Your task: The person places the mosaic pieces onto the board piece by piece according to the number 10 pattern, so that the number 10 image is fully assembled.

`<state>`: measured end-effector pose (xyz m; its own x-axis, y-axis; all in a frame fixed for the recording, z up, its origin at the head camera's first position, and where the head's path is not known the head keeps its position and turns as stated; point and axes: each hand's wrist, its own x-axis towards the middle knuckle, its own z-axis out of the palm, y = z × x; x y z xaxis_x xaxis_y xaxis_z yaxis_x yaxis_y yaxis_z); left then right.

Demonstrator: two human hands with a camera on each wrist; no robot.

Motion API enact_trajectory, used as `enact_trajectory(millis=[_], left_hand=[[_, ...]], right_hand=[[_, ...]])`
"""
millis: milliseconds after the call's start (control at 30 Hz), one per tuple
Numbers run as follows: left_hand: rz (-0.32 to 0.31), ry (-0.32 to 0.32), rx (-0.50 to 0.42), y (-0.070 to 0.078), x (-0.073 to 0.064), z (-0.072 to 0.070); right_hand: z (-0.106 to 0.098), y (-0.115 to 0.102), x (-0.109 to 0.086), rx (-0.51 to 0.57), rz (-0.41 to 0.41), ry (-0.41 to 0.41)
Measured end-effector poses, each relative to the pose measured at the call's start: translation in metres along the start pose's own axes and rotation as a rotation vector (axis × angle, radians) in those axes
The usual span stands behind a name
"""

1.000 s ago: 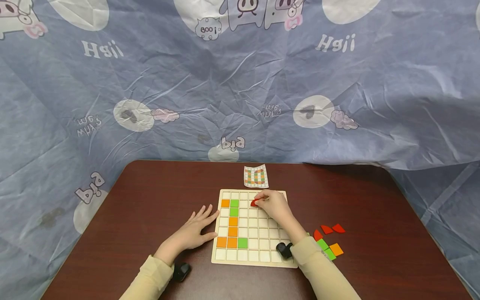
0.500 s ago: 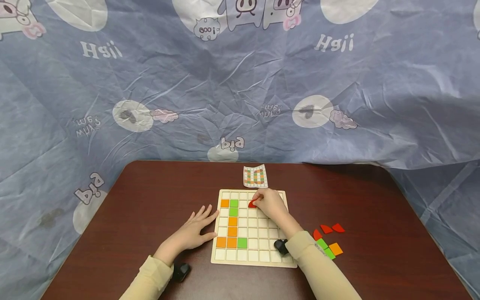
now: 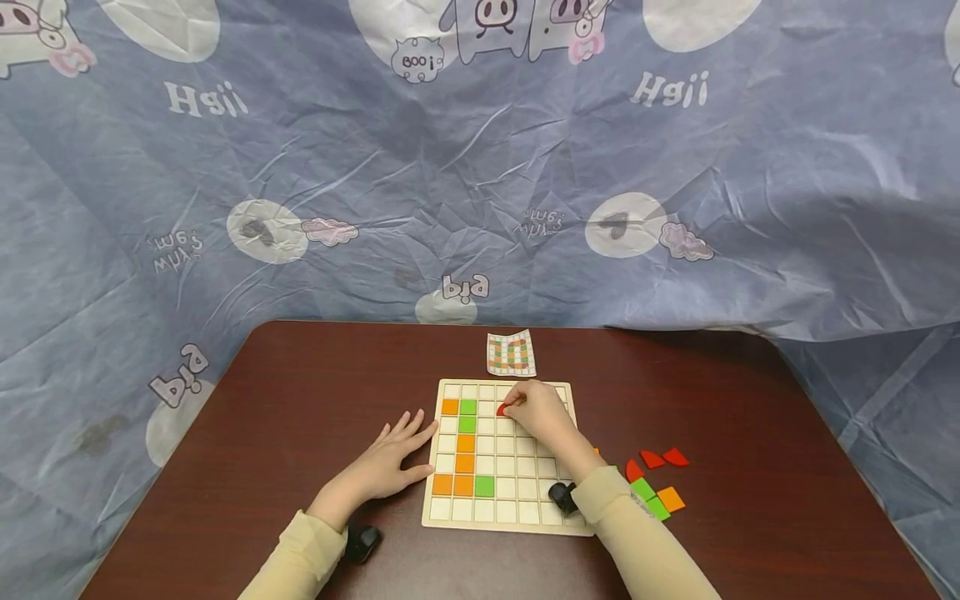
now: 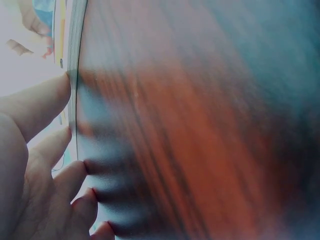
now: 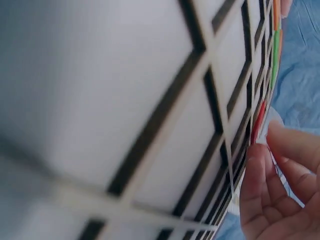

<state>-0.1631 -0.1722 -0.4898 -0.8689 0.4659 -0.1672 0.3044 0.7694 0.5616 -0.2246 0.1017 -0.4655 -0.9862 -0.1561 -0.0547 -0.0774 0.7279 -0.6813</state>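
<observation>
A pale grid board [image 3: 495, 526] lies on the table, with several orange and green square tiles in its left columns. My right hand [image 3: 543, 412] is over the upper part of the board. Its thumb and fingers pinch a red quarter-circle tile [image 3: 502, 409] at a cell in the second row; in the right wrist view this red tile [image 5: 258, 122] lies low against the grid, at the fingertips. My left hand [image 3: 384, 462] rests with spread fingers at the board's left edge. In the left wrist view, its thumb and forefinger [image 4: 60, 137] touch that edge.
A small paper pattern card [image 3: 512, 353] lies behind the board. To the right are loose red quarter-circle tiles [image 3: 652, 459], green squares [image 3: 658, 508] and an orange square [image 3: 671, 499]. Partly hidden tiles show beside the right forearm. A printed cloth [image 3: 480, 167] hangs behind the table.
The red tile has shifted slightly left and sunk toward the cell, and less of it shows. My right hand followed it a little to the left. My left hand stays put.
</observation>
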Motion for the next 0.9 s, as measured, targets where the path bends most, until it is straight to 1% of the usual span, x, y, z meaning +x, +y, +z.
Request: enact_trajectory(millis=[100,167,467,667,900], left_hand=[[0.001,0.001,0.004,0.000,-0.001,0.000],[0.002,0.002,0.003,0.001,-0.001,-0.001],[0.002,-0.003,-0.001,0.001,0.000,-0.002],[0.004,0.000,0.000,0.001,0.000,-0.002],[0.003,0.000,0.001,0.001,-0.001,-0.001]], right_hand=[[-0.009,0.002,-0.005,0.082,0.041,-0.010],[-0.017,0.004,-0.007,0.123,0.050,-0.013],[-0.055,0.024,-0.022,0.212,0.085,-0.059],[-0.067,0.044,-0.035,0.205,0.088,-0.055],[-0.072,0.062,-0.052,0.152,0.116,-0.060]])
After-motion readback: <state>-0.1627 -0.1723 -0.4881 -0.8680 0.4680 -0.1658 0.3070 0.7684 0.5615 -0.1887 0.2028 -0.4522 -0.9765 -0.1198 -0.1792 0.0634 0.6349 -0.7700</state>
